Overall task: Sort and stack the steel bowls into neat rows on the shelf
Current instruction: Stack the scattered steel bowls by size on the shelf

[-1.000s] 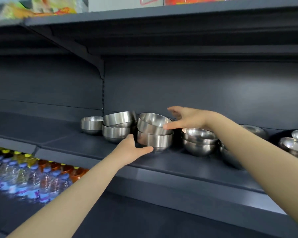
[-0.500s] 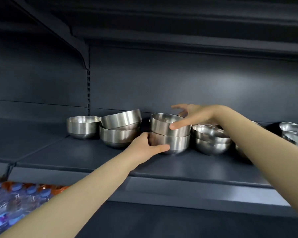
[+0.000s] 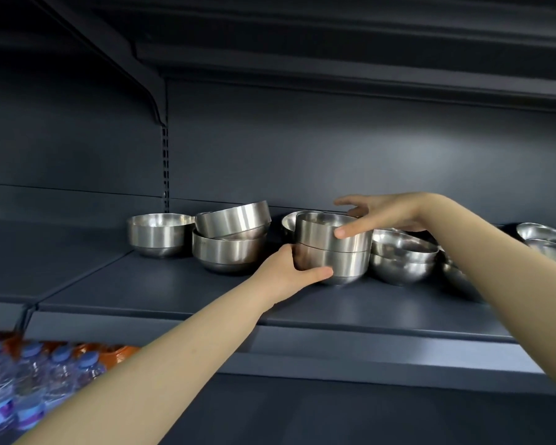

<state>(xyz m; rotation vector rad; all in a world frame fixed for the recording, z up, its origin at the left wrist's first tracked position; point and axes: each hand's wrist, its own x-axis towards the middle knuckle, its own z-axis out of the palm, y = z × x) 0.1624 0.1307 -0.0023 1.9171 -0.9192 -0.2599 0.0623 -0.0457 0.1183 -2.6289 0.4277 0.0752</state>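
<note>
Step in hand: two nested bowls at frame centre on the shelf (image 3: 206,297) are being squared. The lower bowl (image 3: 341,264) is gripped by the left hand (image 3: 297,271), thumb curled across its wall. The upper bowl (image 3: 350,240) is steadied by the right hand (image 3: 389,213), which is spread wide with the thumb pressed on the wall. Next, level seating is probably required, then alignment with the tilted pair (image 3: 230,239) at left.
</note>
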